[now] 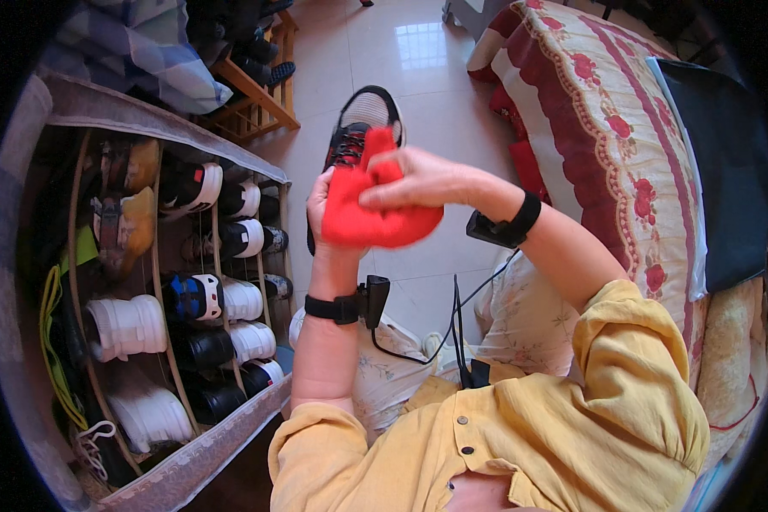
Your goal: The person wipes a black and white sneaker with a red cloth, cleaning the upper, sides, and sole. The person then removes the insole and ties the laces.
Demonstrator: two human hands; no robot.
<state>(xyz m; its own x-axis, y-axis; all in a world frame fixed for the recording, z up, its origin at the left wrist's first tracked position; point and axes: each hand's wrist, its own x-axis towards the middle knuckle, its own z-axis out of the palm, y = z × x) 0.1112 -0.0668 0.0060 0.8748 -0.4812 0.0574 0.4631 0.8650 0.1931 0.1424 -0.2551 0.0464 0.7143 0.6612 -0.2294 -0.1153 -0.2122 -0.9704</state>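
Head view: our left hand [322, 205] gripping a black sneaker [360, 128], our right hand [418, 177] clutching a red cloth [371, 218] against it.

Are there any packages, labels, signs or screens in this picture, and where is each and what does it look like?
No packages, signs or lit screens show.
Dark flat rectangular thing: lies on the floral red and cream bed cover at the right; whether it is a screen cannot be told.
Small black device: strapped at the left wrist, boxy.
Small black device: strapped at the right wrist, boxy.
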